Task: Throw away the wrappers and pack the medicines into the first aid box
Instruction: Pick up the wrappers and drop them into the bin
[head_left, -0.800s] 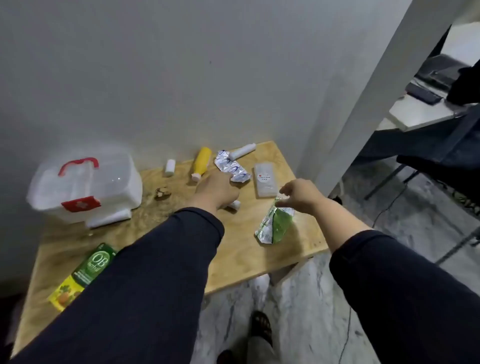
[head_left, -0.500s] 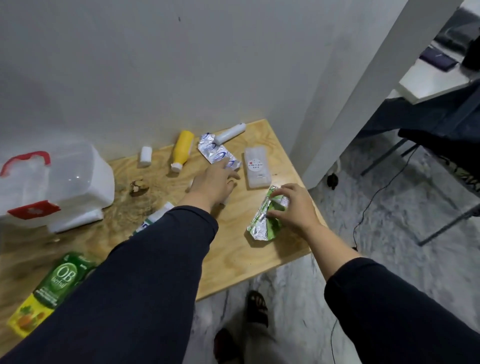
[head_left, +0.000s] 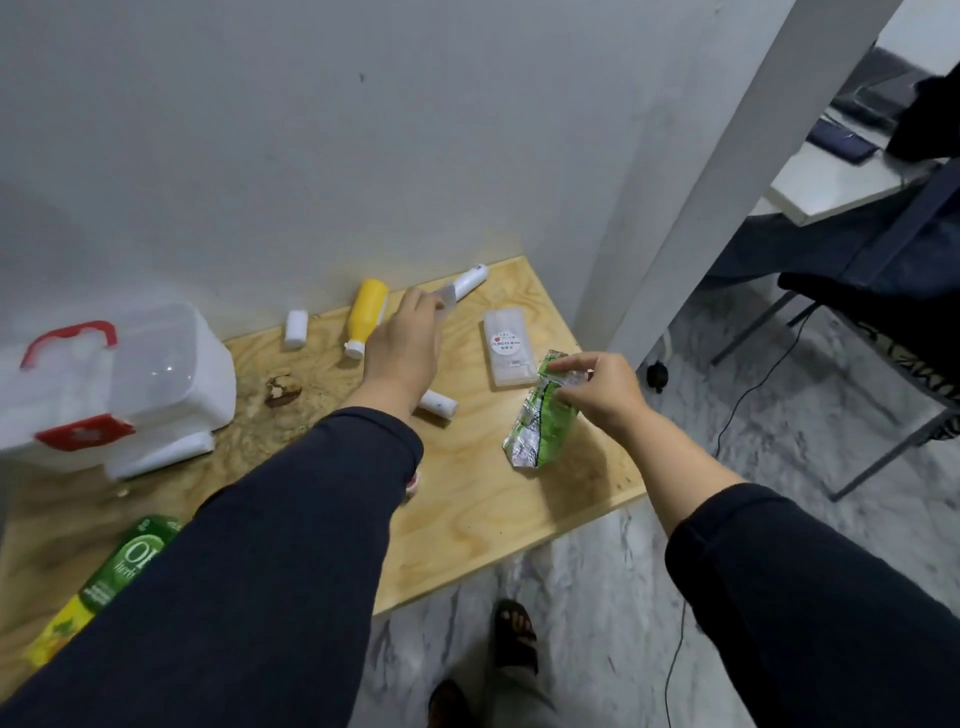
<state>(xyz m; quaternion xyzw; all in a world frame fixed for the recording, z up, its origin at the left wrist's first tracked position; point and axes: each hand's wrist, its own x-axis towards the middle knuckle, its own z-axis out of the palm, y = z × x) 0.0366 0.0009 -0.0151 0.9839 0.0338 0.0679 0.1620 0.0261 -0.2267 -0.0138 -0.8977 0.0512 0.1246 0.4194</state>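
Observation:
My right hand (head_left: 597, 389) pinches the top of a green and silver wrapper (head_left: 543, 421), lifting it while its lower end rests on the plywood table (head_left: 467, 509). My left hand (head_left: 405, 343) reaches to the back of the table and closes over a silver blister pack (head_left: 448, 298), of which only a corner shows. The white first aid box (head_left: 119, 384) with red handle stands at the left. A yellow bottle (head_left: 368, 317), a white tube (head_left: 470, 278), a small white cylinder (head_left: 296, 328), a white roll (head_left: 439, 404) and a clear flat box (head_left: 508, 345) lie around.
A green and yellow packet (head_left: 124, 561) lies at the near left, partly under my sleeve. A brown scrap (head_left: 283, 391) sits beside the box. A white pillar (head_left: 701, 171) rises right of the table. Beyond it are a chair frame (head_left: 883, 447) and a cable on the marble floor.
My left hand has moved further back, over the blister pack, now covering it. My right hand has raised the green wrapper's top end off the table.

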